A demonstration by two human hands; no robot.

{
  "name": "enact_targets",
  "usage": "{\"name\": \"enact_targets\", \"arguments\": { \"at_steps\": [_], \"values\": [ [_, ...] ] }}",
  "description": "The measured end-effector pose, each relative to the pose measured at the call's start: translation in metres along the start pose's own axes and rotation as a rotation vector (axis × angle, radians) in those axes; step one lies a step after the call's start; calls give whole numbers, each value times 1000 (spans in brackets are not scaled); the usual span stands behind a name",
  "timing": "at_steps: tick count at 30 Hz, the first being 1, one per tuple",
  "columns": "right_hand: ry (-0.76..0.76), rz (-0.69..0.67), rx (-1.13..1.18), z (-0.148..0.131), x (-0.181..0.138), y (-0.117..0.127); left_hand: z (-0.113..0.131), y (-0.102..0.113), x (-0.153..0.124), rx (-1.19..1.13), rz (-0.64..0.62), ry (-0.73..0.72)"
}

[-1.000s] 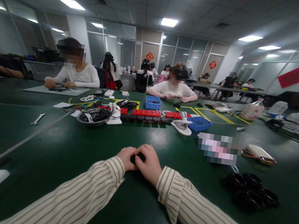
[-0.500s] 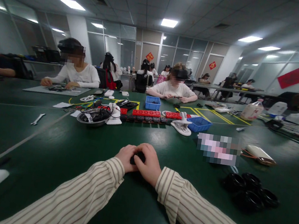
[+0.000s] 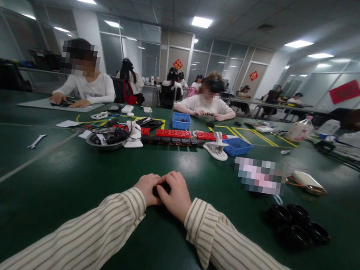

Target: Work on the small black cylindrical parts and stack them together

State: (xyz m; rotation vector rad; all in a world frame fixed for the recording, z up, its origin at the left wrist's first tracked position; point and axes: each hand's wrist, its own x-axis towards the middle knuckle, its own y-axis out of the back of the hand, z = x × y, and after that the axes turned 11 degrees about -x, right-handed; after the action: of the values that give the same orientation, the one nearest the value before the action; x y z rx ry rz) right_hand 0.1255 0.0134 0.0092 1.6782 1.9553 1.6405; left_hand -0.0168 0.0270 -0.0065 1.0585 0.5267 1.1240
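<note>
My left hand (image 3: 145,187) and my right hand (image 3: 176,197) meet at the middle of the green table (image 3: 98,226), both in striped cuffs. Their curled fingers close around a small black object (image 3: 162,188) from either side. Only a dark patch of it shows between thumb and fingers, so its kind is hidden. To the right, several black round cup-like pieces (image 3: 296,236) stand in a cluster, apart from my hands.
Ahead lie a row of red and black blocks (image 3: 173,134), a white clip stand (image 3: 217,147), a blue bin (image 3: 237,147) and a bowl of cables (image 3: 106,140). A wrench (image 3: 36,141) rests at left, a power bank (image 3: 308,183) at right. Co-workers sit across the table.
The whole view has shifted a little, with the table's things now slightly further left and higher. Both hands keep their hold on the black object, their fingers almost unchanged.
</note>
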Motion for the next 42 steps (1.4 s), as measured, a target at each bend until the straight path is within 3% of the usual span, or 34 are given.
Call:
{"name": "enact_targets", "arguments": {
  "at_steps": [8,20,33,38,42],
  "values": [
    [108,-21,44,-3,-2,3,-9,1,0,-22,-16,-44],
    [-69,14,17,5,1,-6,10,-4,-3,34,40,98],
    [112,-62,121,1,-2,-1,0,3,0,-28,-19,29],
    [55,-15,87,3,-1,0,3,3,-3,-41,-14,-5],
    [-10,2,49,7,-1,-4,9,-1,-5,-15,59,77]
  ]
}}
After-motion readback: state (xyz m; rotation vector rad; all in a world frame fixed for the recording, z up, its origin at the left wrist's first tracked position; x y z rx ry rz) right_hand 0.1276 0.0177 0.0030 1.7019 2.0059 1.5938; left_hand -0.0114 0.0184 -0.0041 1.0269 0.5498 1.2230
